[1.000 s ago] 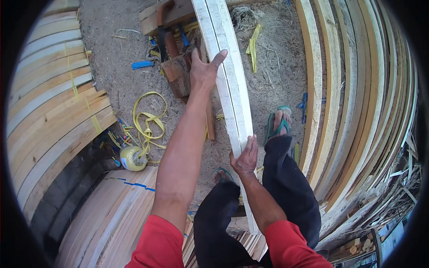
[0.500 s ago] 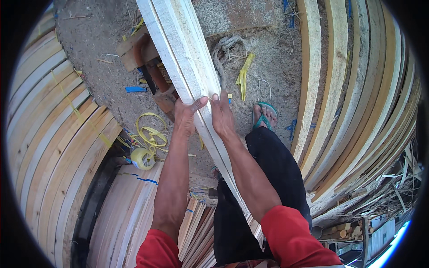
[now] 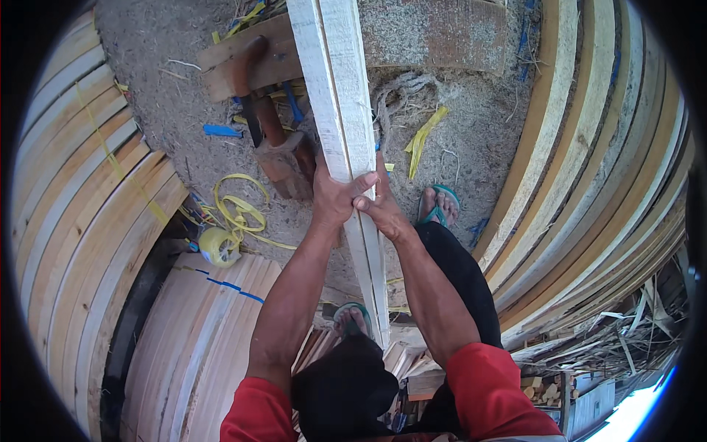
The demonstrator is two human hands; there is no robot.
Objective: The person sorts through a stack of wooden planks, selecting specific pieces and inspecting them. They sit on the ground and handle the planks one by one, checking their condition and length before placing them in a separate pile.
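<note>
A bundle of long pale wooden strips (image 3: 335, 88) runs from the top edge down between my forearms to near my feet. Around its left side wraps my left hand (image 3: 337, 193), thumb lying across the top face. My right hand (image 3: 384, 205) grips the right side, its thumb reaching over to meet the left one. The fingers of both hands go under the wood, out of sight. Dark lengthwise gaps show between the strips. Beneath them a brown plank (image 3: 434, 37) lies crosswise, with a rusty metal clamp-like tool (image 3: 269, 121) to the left.
Stacked boards (image 3: 81, 243) stand on the left, with more pale boards (image 3: 213, 324) at lower left. Long timbers (image 3: 589, 162) fill the right side. A yellow strap roll (image 3: 219, 247) trails loops. Yellow tape (image 3: 426, 140) and grey rope (image 3: 390, 99) lie on the sandy ground.
The bundle's far end has swung right, so it stands straighter in view. Both hands moved slightly down and right, their thumbs now crossing. My left foot has come into sight.
</note>
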